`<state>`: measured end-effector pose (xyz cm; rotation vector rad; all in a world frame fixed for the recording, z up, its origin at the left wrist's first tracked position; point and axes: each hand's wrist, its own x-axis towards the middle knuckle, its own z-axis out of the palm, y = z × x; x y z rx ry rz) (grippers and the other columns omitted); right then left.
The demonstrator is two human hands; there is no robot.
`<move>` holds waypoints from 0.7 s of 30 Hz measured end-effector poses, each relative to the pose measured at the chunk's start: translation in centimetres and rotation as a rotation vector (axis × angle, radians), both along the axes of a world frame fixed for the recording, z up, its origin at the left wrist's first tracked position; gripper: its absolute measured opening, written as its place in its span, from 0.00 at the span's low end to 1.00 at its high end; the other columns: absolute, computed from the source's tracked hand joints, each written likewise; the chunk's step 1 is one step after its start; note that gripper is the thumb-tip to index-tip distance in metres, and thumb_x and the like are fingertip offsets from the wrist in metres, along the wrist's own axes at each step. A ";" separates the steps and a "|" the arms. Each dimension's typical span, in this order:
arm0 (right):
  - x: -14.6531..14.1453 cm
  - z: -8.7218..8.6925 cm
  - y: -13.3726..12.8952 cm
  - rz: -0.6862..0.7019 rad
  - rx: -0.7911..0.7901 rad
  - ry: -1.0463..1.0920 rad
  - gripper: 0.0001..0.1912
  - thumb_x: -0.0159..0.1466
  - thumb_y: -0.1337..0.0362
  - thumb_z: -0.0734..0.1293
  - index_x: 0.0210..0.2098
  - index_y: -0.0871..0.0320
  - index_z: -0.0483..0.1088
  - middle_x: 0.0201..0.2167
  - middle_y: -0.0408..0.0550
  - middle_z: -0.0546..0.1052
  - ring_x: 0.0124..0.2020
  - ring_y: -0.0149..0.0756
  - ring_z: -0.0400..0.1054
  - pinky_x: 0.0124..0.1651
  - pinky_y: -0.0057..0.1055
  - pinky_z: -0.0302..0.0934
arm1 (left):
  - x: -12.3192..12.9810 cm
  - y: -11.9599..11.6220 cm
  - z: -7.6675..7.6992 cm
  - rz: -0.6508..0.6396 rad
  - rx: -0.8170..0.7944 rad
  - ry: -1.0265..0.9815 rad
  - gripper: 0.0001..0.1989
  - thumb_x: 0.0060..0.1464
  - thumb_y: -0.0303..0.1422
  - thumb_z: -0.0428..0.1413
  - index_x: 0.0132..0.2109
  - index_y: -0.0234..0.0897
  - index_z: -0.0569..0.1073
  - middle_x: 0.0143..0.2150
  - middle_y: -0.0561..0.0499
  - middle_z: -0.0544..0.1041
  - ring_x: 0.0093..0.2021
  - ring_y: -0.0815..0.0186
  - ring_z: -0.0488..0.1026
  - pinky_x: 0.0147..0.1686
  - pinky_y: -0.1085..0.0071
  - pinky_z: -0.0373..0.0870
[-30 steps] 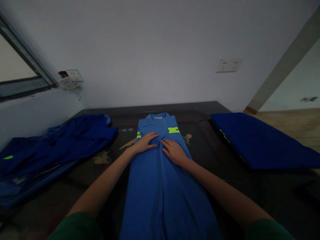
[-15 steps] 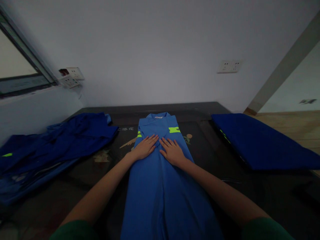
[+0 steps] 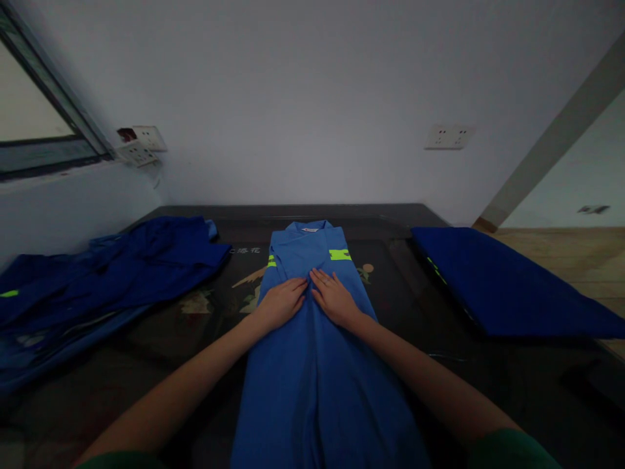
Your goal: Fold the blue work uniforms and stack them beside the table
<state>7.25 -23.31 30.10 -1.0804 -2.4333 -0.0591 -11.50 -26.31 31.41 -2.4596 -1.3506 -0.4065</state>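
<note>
A light blue garment (image 3: pixel 342 384) is lying lengthwise on the dark table (image 3: pixel 405 286), its collar (image 3: pixel 312 226) pointing toward the wall (image 3: pixel 293 98). The left hand (image 3: pixel 283 303) and right hand (image 3: pixel 336 301) are resting palm-down on its upper part, one on each side of the central seam, with their fingertips nearly meeting there. Both hands are lying open with fingers extended, and neither is visibly gripping anything, though in this dim light a light pinch at the seam is hard to rule out. Dark blue clothes (image 3: pixel 117 267) are lying in a loose heap on the left; a flatter dark blue garment (image 3: pixel 508 280) is lying on the right.

For good contact, both palms should be pressing evenly and moving gently outward from the seam, without dragging the collar askew or pushing fresh creases into the long lower part.
</note>
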 end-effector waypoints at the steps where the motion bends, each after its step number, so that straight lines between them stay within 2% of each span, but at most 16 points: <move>1: -0.2 -0.1 0.0 0.013 0.002 -0.012 0.27 0.71 0.60 0.49 0.66 0.65 0.53 0.67 0.53 0.55 0.68 0.40 0.47 0.68 0.45 0.42 | 0.0 -0.1 -0.4 -0.005 0.001 -0.009 0.21 0.62 0.32 0.45 0.59 0.29 0.67 0.60 0.40 0.69 0.61 0.60 0.66 0.60 0.63 0.63; 5: -0.8 -0.6 0.3 0.032 0.031 -0.060 0.29 0.71 0.56 0.50 0.67 0.64 0.51 0.68 0.52 0.52 0.69 0.43 0.44 0.67 0.48 0.42 | -0.3 0.0 -1.9 -0.008 0.020 -0.058 0.22 0.62 0.30 0.44 0.61 0.30 0.65 0.63 0.40 0.66 0.63 0.61 0.62 0.62 0.61 0.60; 8: -0.8 -1.1 0.4 0.027 0.053 -0.075 0.31 0.70 0.53 0.51 0.68 0.61 0.49 0.69 0.50 0.49 0.69 0.43 0.42 0.67 0.51 0.40 | -0.3 0.1 -2.4 0.009 0.041 -0.067 0.22 0.61 0.29 0.44 0.61 0.31 0.66 0.63 0.40 0.66 0.63 0.61 0.63 0.62 0.60 0.61; 13: -0.7 -1.3 0.4 0.019 0.055 -0.071 0.30 0.70 0.52 0.51 0.68 0.58 0.49 0.69 0.50 0.49 0.69 0.43 0.42 0.67 0.53 0.39 | 0.1 0.2 -2.1 0.042 0.079 -0.033 0.22 0.60 0.28 0.45 0.60 0.30 0.67 0.61 0.39 0.68 0.62 0.60 0.65 0.61 0.60 0.62; 16: -0.7 -0.9 0.2 0.033 0.048 -0.017 0.29 0.70 0.53 0.52 0.67 0.58 0.51 0.68 0.51 0.51 0.69 0.43 0.44 0.67 0.52 0.41 | 0.2 -0.2 -1.5 0.030 0.066 0.024 0.21 0.60 0.28 0.46 0.59 0.29 0.68 0.60 0.37 0.69 0.62 0.58 0.64 0.62 0.56 0.59; 19: 0.2 0.2 -0.9 0.076 0.065 0.109 0.27 0.70 0.57 0.54 0.66 0.59 0.55 0.67 0.52 0.54 0.69 0.41 0.44 0.67 0.49 0.44 | 0.0 -2.7 -0.4 -0.022 0.047 0.050 0.21 0.60 0.27 0.47 0.60 0.33 0.67 0.61 0.38 0.68 0.62 0.57 0.64 0.63 0.51 0.55; 21: 1.8 1.1 -2.7 0.131 0.090 0.202 0.26 0.69 0.59 0.55 0.65 0.59 0.57 0.67 0.52 0.56 0.69 0.39 0.45 0.67 0.46 0.44 | -0.3 -6.1 0.3 -0.101 -0.003 0.034 0.21 0.61 0.28 0.47 0.61 0.37 0.65 0.62 0.41 0.67 0.62 0.59 0.64 0.64 0.52 0.55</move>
